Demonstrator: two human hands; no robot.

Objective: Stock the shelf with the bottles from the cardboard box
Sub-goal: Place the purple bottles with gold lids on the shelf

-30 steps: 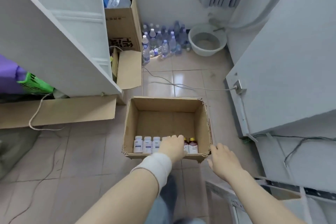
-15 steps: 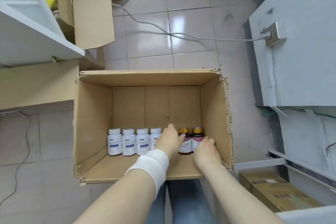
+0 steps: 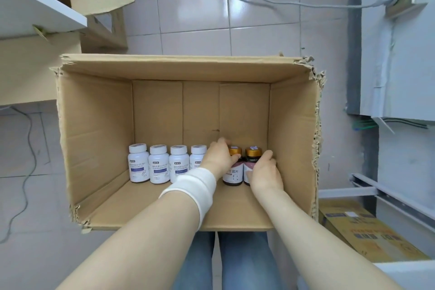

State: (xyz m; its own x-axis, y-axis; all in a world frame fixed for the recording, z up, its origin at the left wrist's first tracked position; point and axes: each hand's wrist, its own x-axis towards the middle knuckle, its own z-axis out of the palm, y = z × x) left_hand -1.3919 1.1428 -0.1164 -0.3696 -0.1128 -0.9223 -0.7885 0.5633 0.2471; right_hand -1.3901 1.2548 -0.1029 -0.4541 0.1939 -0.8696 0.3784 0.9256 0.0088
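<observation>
Two gold-capped brown bottles (image 3: pixel 233 175) at right end of row in cardboard box (image 3: pixel 94 125). Your right hand (image 3: pixel 264 172), outside box a second ago, has joined left hand (image 3: pixel 219 160); each now curls around one bottle. Likely ready to lift.

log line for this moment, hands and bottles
stage: pick | left hand: grips left brown bottle | right hand: grips right brown bottle | four white bottles: upright in cardboard box
</observation>
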